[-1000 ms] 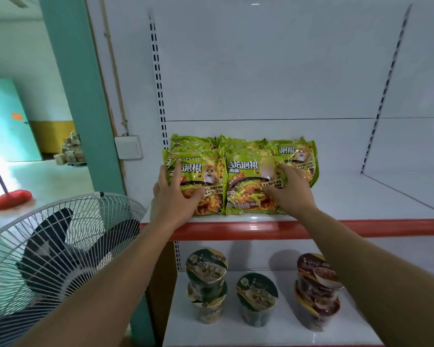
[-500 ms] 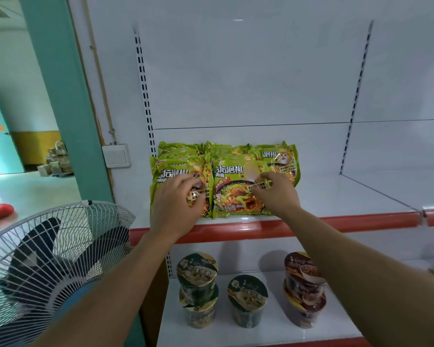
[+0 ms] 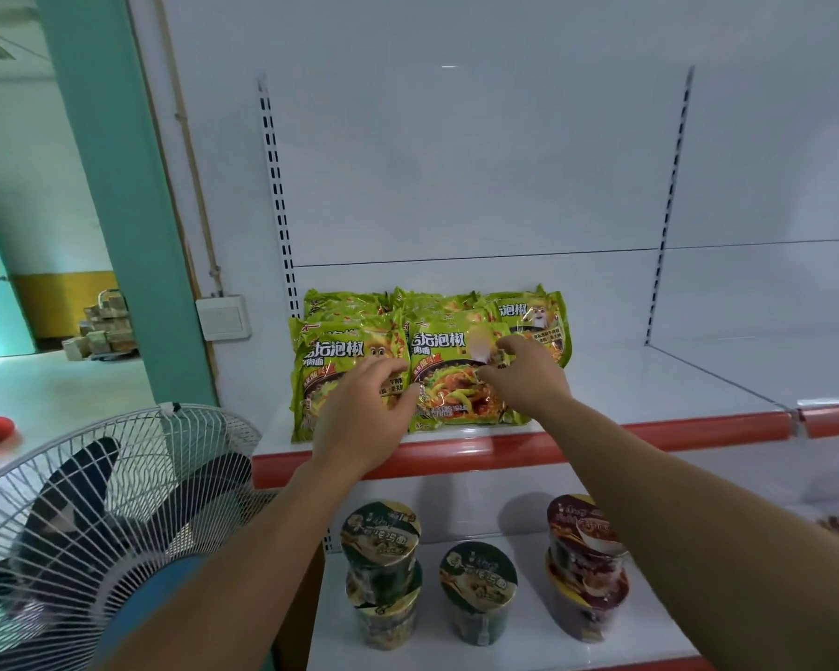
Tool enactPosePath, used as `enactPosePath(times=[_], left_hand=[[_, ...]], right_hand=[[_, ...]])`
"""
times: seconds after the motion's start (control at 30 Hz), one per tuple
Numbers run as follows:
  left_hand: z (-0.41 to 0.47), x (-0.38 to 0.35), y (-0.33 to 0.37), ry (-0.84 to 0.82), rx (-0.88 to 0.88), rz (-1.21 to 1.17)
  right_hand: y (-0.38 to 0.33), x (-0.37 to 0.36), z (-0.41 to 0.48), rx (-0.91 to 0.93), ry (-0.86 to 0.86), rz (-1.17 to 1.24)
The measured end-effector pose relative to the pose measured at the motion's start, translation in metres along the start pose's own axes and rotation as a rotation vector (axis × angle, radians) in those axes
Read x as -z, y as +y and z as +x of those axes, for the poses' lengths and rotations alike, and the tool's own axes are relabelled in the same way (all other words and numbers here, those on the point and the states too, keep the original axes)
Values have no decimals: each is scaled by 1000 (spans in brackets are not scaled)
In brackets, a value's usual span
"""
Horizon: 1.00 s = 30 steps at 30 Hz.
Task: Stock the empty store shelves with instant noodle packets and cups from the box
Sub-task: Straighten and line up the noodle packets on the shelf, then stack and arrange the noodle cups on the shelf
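Head view, and the white shelf unit (image 3: 456,162) fills the frame, with a floor fan (image 3: 93,515) standing off its left end. Up on the red-edged upper shelf (image 3: 650,431) the green noodle packets (image 3: 529,322) stand bunched at the left end, rows deep, and the long run to their right is bare. Down on the lower shelf (image 3: 529,641) noodle cups (image 3: 478,588) stand near the front, some stacked in twos. The box is out of sight. Now the hands: the left hand (image 3: 359,418) hangs over the face of the left front packet (image 3: 335,351), fingers loosely bent, gripping nothing I can see. The right hand (image 3: 524,380) reaches to the upper right of the right front packet (image 3: 451,394), but a blurred patch covers the fingertips, so grasp or mere touch, I cannot tell. This reads as squaring up the front row. Next move, I'd say: let go, go back to the box, and fill that bare stretch.
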<state>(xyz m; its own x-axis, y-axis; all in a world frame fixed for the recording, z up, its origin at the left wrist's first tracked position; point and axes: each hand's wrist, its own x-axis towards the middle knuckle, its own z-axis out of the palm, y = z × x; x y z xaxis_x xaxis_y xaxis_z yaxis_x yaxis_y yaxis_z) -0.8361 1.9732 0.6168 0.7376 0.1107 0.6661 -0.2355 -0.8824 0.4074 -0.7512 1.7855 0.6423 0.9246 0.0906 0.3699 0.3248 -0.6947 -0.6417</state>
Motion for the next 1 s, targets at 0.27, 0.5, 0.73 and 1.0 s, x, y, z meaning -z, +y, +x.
enactPosePath(times=[0.27, 0.5, 0.73, 1.0], left_hand=[[-7, -14, 63, -449, 109, -285], [-36, -87, 101, -764, 165, -453], [-84, -182, 150, -1063, 96, -431], [-155, -298, 208, -1320, 89, -260]], right_hand=[[15, 33, 6, -87, 81, -51], [83, 80, -18, -284, 158, -152], [176, 125, -73, -470, 213, -206], [318, 167, -131, -659, 154, -272]])
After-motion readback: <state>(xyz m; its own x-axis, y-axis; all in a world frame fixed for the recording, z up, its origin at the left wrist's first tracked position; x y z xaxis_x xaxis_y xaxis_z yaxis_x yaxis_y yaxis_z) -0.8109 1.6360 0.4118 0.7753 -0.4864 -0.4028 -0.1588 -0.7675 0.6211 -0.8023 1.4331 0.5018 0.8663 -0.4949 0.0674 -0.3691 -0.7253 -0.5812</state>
